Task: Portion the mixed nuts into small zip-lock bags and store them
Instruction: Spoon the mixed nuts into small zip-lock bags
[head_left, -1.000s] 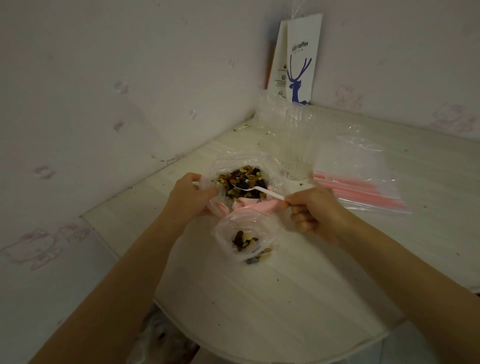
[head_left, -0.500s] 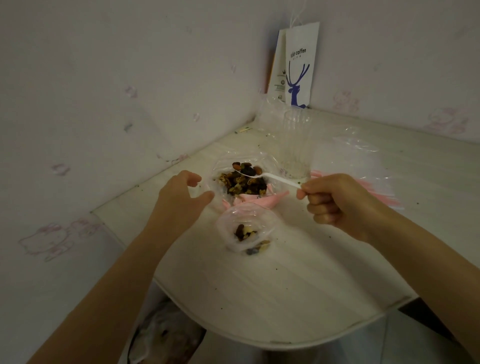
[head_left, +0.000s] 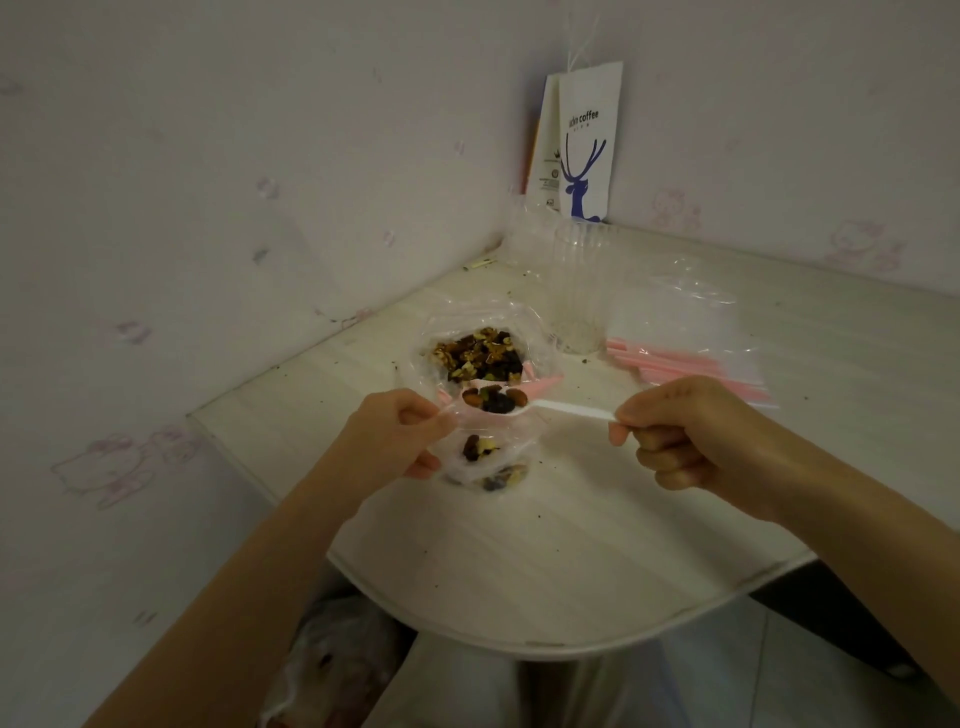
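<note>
A large clear bag of mixed nuts (head_left: 480, 353) lies open on the pale table (head_left: 519, 561). Just in front of it stands a small zip-lock bag (head_left: 485, 460) with a few nuts at its bottom. My left hand (head_left: 395, 436) pinches the small bag's left rim and holds its mouth open. My right hand (head_left: 691, 431) grips the handle of a white plastic spoon (head_left: 566, 410). The spoon's bowl, heaped with nuts (head_left: 493, 401), hovers right over the small bag's mouth.
A stack of clear zip-lock bags with pink seals (head_left: 685, 343) lies to the right. A clear plastic cup (head_left: 576, 291) stands behind the nut bag, and a white coffee paper bag (head_left: 584, 145) leans in the wall corner. The table's rounded front edge is close to me.
My right hand lifted the loaded spoon out of the large bag and brought it back over the small bag. My left hand moved in and took hold of the small bag's rim.
</note>
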